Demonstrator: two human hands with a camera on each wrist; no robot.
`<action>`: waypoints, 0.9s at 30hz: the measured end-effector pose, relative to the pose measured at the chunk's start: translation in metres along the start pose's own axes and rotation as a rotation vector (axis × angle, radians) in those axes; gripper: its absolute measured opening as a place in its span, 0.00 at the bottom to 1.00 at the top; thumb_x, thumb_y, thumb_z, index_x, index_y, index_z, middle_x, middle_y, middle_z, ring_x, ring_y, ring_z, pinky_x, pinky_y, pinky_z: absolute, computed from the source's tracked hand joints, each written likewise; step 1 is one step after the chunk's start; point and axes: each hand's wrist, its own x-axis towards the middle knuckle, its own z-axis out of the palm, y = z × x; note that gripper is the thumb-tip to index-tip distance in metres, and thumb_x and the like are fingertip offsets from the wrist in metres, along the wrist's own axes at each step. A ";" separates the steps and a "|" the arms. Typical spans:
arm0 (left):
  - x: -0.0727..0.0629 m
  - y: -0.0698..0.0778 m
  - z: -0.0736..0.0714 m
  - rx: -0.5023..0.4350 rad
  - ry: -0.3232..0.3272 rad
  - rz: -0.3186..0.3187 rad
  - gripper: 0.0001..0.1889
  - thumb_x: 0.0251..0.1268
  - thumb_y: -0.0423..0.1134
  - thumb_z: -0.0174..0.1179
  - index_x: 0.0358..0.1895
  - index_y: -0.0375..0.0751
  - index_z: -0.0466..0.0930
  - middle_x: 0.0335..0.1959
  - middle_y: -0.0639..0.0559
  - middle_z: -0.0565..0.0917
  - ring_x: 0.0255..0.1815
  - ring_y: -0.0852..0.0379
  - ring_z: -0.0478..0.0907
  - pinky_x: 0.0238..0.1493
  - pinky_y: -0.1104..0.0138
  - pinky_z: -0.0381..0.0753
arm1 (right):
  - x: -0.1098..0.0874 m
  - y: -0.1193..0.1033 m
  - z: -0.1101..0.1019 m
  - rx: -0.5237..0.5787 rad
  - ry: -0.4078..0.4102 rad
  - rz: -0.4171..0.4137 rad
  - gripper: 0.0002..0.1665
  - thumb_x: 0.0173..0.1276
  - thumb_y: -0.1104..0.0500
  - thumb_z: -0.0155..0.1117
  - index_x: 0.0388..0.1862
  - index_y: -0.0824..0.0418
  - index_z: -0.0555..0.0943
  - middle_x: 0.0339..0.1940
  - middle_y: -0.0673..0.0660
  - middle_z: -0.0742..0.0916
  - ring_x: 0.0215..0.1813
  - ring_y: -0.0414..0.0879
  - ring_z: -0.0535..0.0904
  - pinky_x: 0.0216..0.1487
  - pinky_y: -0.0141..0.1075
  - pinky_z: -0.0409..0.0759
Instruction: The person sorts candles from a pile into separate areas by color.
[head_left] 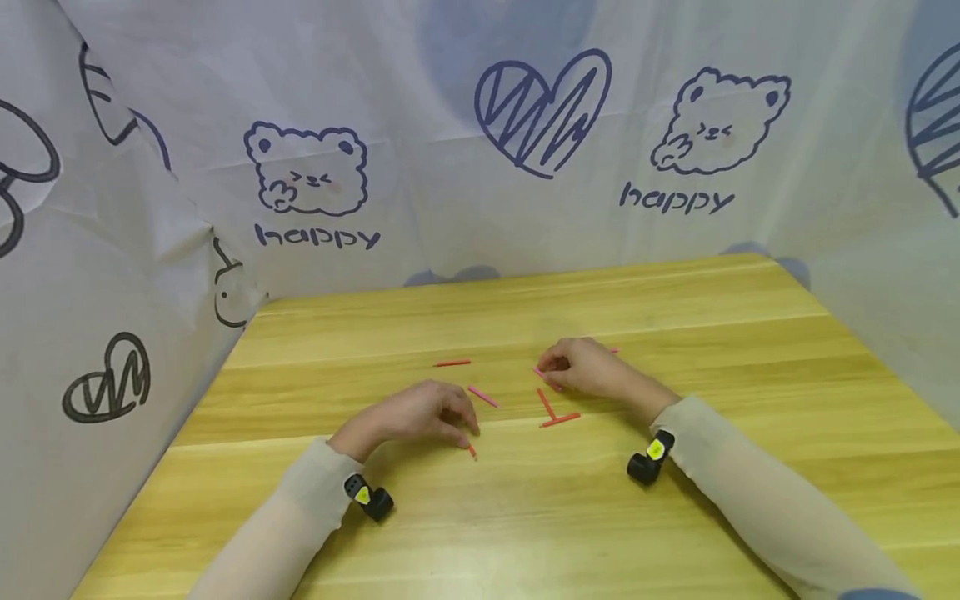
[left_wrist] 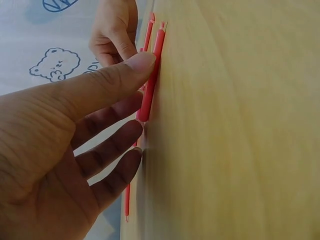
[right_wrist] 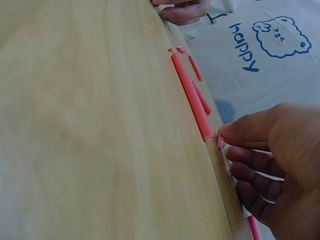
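My left hand [head_left: 427, 412] is at the middle left of the table, its thumb and index finger pinching a thin red stick [left_wrist: 154, 75] with a narrow tip, like a slim candle. The other fingers are loosely bent. Farther right, my right hand [head_left: 585, 367] pinches a thin pink stick [right_wrist: 221, 141] at table level, its middle hidden by the fingers in the head view. Just in front of that hand, two red sticks meet: one slanted [head_left: 546, 403], one lying crosswise [head_left: 560, 420] at its near end. Between the hands lies another pink stick [head_left: 482, 397].
A red stick [head_left: 452, 362] lies farther back on the wooden table [head_left: 480, 533]. Part of another reddish stick [head_left: 614, 351] shows behind the right hand. White cloth [head_left: 435, 200] with bear and heart drawings hangs behind the table and along its sides.
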 end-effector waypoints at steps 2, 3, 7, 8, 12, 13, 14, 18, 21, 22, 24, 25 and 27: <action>0.001 0.000 0.000 -0.025 -0.006 0.006 0.07 0.60 0.37 0.69 0.41 0.43 0.88 0.40 0.57 0.82 0.39 0.65 0.77 0.41 0.72 0.79 | 0.000 -0.001 -0.001 -0.013 0.004 -0.007 0.10 0.68 0.59 0.66 0.47 0.60 0.85 0.31 0.46 0.84 0.38 0.42 0.78 0.44 0.39 0.77; 0.001 0.000 0.000 -0.037 -0.008 0.009 0.07 0.60 0.37 0.69 0.40 0.43 0.88 0.40 0.57 0.83 0.40 0.65 0.78 0.42 0.72 0.79 | -0.001 -0.001 -0.002 -0.022 0.007 -0.012 0.10 0.68 0.59 0.66 0.46 0.60 0.86 0.32 0.47 0.83 0.39 0.42 0.78 0.44 0.39 0.77; 0.003 0.002 -0.001 -0.042 -0.009 0.022 0.04 0.60 0.35 0.69 0.37 0.43 0.88 0.39 0.57 0.83 0.41 0.65 0.78 0.42 0.72 0.79 | -0.001 -0.001 -0.003 -0.049 0.009 -0.025 0.10 0.68 0.59 0.66 0.46 0.59 0.86 0.36 0.49 0.84 0.41 0.43 0.79 0.47 0.41 0.78; 0.003 0.002 -0.001 -0.039 -0.008 0.022 0.03 0.60 0.35 0.69 0.37 0.44 0.88 0.38 0.57 0.83 0.41 0.65 0.78 0.42 0.72 0.79 | -0.001 -0.001 -0.003 -0.051 0.008 -0.023 0.10 0.68 0.59 0.66 0.46 0.59 0.86 0.38 0.49 0.84 0.42 0.44 0.79 0.47 0.41 0.78; 0.003 0.003 0.000 -0.032 -0.010 0.006 0.02 0.60 0.35 0.69 0.35 0.45 0.88 0.38 0.59 0.83 0.40 0.65 0.77 0.42 0.71 0.79 | -0.001 -0.002 -0.002 -0.064 0.010 -0.028 0.10 0.68 0.60 0.65 0.46 0.59 0.86 0.41 0.51 0.85 0.45 0.46 0.80 0.50 0.43 0.78; 0.003 0.003 0.000 -0.036 -0.012 0.003 0.02 0.60 0.34 0.69 0.36 0.45 0.88 0.38 0.58 0.83 0.40 0.65 0.77 0.42 0.71 0.79 | -0.001 -0.001 -0.002 -0.071 0.008 -0.030 0.10 0.68 0.60 0.65 0.46 0.59 0.86 0.41 0.51 0.85 0.45 0.46 0.80 0.49 0.43 0.78; 0.003 0.003 0.000 -0.039 -0.013 0.000 0.02 0.61 0.35 0.68 0.36 0.45 0.88 0.38 0.59 0.83 0.41 0.65 0.77 0.42 0.71 0.79 | -0.001 -0.001 -0.002 -0.076 0.009 -0.033 0.09 0.68 0.60 0.65 0.46 0.59 0.86 0.41 0.51 0.85 0.45 0.46 0.80 0.49 0.43 0.78; 0.003 0.004 0.001 -0.042 -0.015 -0.014 0.02 0.61 0.35 0.68 0.36 0.45 0.88 0.39 0.59 0.82 0.41 0.65 0.77 0.43 0.71 0.79 | -0.002 -0.002 -0.002 -0.090 0.007 -0.045 0.09 0.68 0.62 0.64 0.45 0.59 0.87 0.40 0.51 0.85 0.44 0.46 0.79 0.48 0.43 0.78; 0.003 0.005 0.001 -0.038 -0.011 -0.020 0.03 0.61 0.35 0.68 0.36 0.45 0.89 0.39 0.59 0.82 0.41 0.65 0.77 0.43 0.72 0.79 | -0.003 -0.004 -0.003 -0.091 0.004 -0.055 0.09 0.67 0.63 0.63 0.44 0.59 0.86 0.39 0.51 0.85 0.43 0.45 0.79 0.47 0.42 0.78; 0.003 0.005 0.001 -0.038 -0.010 -0.020 0.03 0.61 0.35 0.68 0.36 0.45 0.89 0.39 0.59 0.82 0.41 0.65 0.77 0.43 0.72 0.79 | -0.003 -0.005 -0.004 -0.091 0.002 -0.059 0.09 0.66 0.64 0.63 0.44 0.59 0.86 0.39 0.51 0.84 0.42 0.45 0.79 0.47 0.42 0.78; 0.003 0.005 0.001 -0.037 -0.008 -0.020 0.03 0.61 0.35 0.68 0.36 0.45 0.89 0.39 0.58 0.82 0.41 0.65 0.78 0.43 0.71 0.79 | -0.003 -0.005 -0.004 -0.079 -0.008 -0.064 0.10 0.65 0.66 0.63 0.43 0.60 0.86 0.38 0.50 0.84 0.41 0.44 0.78 0.45 0.41 0.78; 0.003 0.006 0.000 -0.040 -0.008 -0.021 0.03 0.61 0.35 0.68 0.36 0.45 0.89 0.39 0.58 0.82 0.41 0.65 0.78 0.43 0.71 0.79 | -0.003 -0.005 -0.005 -0.072 -0.015 -0.064 0.10 0.64 0.67 0.63 0.43 0.60 0.86 0.37 0.50 0.84 0.40 0.44 0.78 0.44 0.40 0.78; 0.002 0.006 0.000 -0.036 -0.008 -0.021 0.03 0.61 0.35 0.68 0.37 0.45 0.88 0.39 0.58 0.82 0.41 0.65 0.78 0.43 0.71 0.79 | -0.004 -0.004 -0.004 -0.056 -0.026 -0.064 0.12 0.62 0.69 0.62 0.42 0.60 0.85 0.36 0.50 0.84 0.39 0.43 0.78 0.42 0.39 0.78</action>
